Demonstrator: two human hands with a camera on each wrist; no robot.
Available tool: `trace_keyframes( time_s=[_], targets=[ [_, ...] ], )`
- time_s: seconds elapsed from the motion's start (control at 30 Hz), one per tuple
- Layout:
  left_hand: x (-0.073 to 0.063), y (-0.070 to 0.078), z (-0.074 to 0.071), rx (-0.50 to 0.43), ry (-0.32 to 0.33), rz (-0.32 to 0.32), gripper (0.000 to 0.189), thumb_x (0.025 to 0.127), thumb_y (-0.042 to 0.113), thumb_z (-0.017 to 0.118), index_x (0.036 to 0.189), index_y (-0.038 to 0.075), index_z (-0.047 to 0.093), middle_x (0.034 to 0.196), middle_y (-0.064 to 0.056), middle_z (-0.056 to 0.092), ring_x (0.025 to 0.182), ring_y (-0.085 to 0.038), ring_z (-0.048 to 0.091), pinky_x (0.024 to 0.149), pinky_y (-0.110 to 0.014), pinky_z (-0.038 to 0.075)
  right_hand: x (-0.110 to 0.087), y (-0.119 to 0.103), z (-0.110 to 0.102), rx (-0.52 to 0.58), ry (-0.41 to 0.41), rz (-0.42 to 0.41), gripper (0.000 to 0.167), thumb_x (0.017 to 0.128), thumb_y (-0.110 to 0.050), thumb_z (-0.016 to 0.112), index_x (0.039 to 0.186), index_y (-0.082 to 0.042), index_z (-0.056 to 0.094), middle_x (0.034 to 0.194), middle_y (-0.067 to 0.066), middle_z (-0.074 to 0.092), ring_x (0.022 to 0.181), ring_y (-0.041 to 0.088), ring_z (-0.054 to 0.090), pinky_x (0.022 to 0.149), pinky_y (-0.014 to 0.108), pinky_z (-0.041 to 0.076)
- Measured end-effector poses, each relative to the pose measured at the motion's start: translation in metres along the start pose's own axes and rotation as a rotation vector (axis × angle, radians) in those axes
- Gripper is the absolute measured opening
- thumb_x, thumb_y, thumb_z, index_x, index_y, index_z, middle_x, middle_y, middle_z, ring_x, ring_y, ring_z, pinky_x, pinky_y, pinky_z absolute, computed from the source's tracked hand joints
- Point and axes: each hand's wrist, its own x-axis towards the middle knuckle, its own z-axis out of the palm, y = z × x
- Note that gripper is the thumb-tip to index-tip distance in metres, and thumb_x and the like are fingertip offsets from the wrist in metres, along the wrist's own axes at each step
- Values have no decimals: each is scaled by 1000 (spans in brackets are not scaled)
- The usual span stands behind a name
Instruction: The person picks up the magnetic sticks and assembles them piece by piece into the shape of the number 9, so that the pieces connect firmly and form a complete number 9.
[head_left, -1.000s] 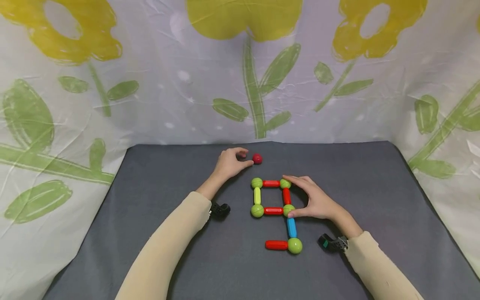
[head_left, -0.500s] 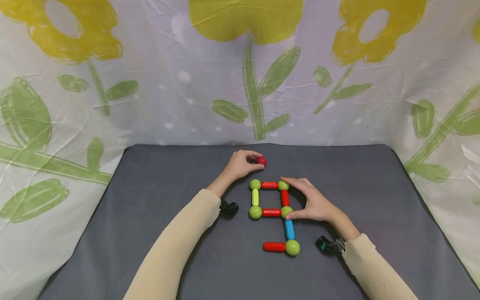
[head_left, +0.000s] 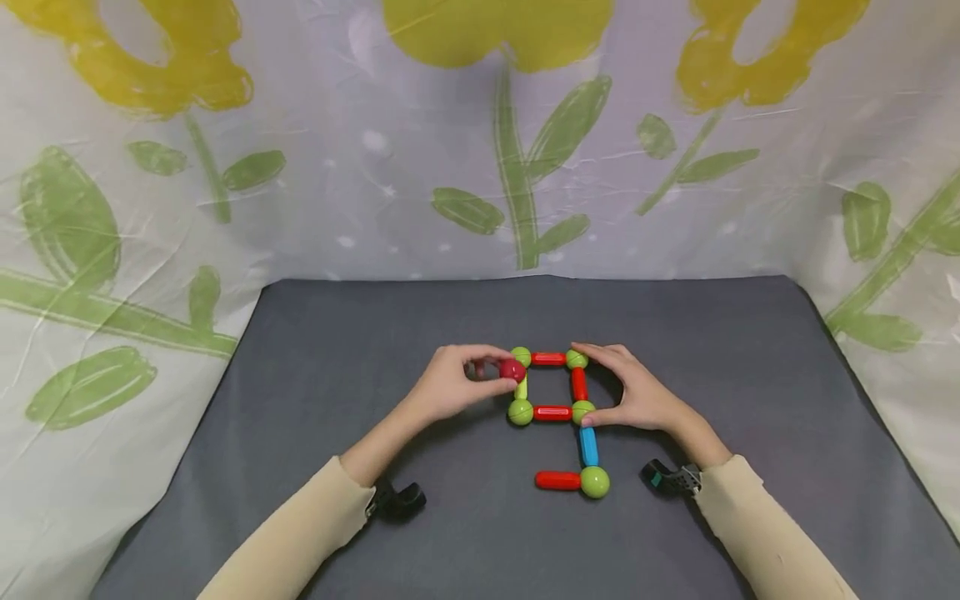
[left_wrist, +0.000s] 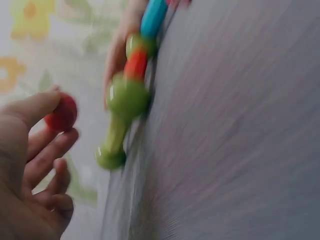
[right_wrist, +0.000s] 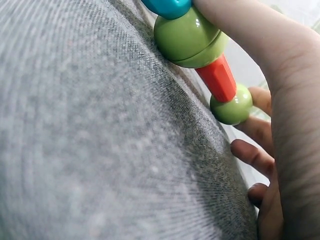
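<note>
My left hand pinches a red ball between thumb and fingertips. In the left wrist view the red ball is raised off the table, apart from the ball-and-rod frame. That frame lies flat: green balls join red rods and one yellow-green rod into a square. A blue rod runs from its near right corner to another green ball, with a red rod pointing left. My right hand grips the square's right side, thumb on the near ball, fingers at the far ball.
A dark grey cloth covers the table. Behind it hangs a white curtain with yellow flowers and green leaves. A black wrist strap is on the left arm, another on the right.
My left hand took hold of the red ball at the back of the table and brought it nearer, beside the square's left side. My right hand stays on the frame.
</note>
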Motion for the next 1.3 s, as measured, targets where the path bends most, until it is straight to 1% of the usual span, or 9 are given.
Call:
trace_keyframes(
  time_s=[0.13, 0.27, 0.47, 0.57, 0.73, 0.87, 0.93, 1.17, 1.3],
  targets=[
    [-39, 10, 13, 18, -139, 9, 32, 88, 36, 89, 118, 27, 81, 93, 10, 73, 81, -12, 58, 67, -28, 45, -4, 2, 0, -1, 2, 10, 107, 74, -38, 99, 163, -15, 44, 157, 5, 52, 133, 25, 44, 108, 60, 42],
    [-59, 8, 27, 55, -248, 17, 32, 87, 40, 90, 116, 30, 82, 90, 15, 69, 79, -6, 55, 72, -27, 46, -8, 4, 1, -5, 10, 14, 107, 74, -37, 99, 163, -14, 44, 157, 5, 53, 133, 25, 44, 107, 60, 42],
    [-63, 2, 38, 42, -257, 51, 29, 87, 38, 90, 113, 31, 82, 98, 22, 71, 79, -3, 54, 71, -23, 47, -7, 3, -2, -34, 21, 8, 109, 74, -38, 98, 163, -11, 42, 162, 9, 48, 131, 27, 46, 106, 58, 43],
    [-66, 1, 41, 35, -264, 64, 29, 87, 38, 91, 113, 31, 81, 96, 22, 70, 78, -4, 53, 71, -22, 46, -10, -6, -3, -54, 53, 7, 104, 77, -37, 96, 162, -10, 44, 161, 10, 49, 122, 25, 50, 99, 52, 47],
    [-67, -1, 48, 27, -273, 81, 28, 88, 40, 89, 113, 32, 81, 95, 22, 69, 78, -3, 53, 71, -21, 46, -29, -37, -2, 22, 128, -104, 78, 78, -24, 96, 146, -7, 61, 132, 10, 65, 82, 16, 55, 67, 33, 47],
    [-66, 0, 48, 29, -262, 86, 29, 87, 38, 90, 113, 31, 81, 94, 22, 69, 78, -4, 54, 70, -21, 47, -49, -59, 15, 132, 61, -216, 64, 76, -23, 99, 132, -9, 70, 116, 5, 70, 57, -2, 40, 51, 18, 39],
    [-66, 1, 47, 36, -259, 90, 29, 87, 38, 90, 113, 30, 81, 94, 21, 69, 78, -4, 54, 70, -21, 47, -54, -64, 26, 123, 29, -251, 55, 79, -26, 97, 126, -13, 73, 113, 1, 72, 57, -6, 39, 50, 13, 37],
    [-67, 2, 44, 48, -245, 98, 30, 87, 38, 91, 113, 29, 81, 94, 22, 68, 77, -2, 53, 70, -20, 45, -52, -62, 51, 53, 63, -346, 26, 87, -20, 91, 109, -22, 77, 101, -9, 76, 85, 1, 68, 75, 14, 53],
    [-69, 2, 44, 48, -247, 99, 29, 86, 39, 91, 112, 30, 81, 93, 22, 67, 77, -3, 53, 71, -20, 45, -53, -59, 54, 97, 72, -333, 24, 88, -15, 90, 107, -23, 78, 98, -9, 76, 78, -2, 63, 65, 11, 48]
  ],
)
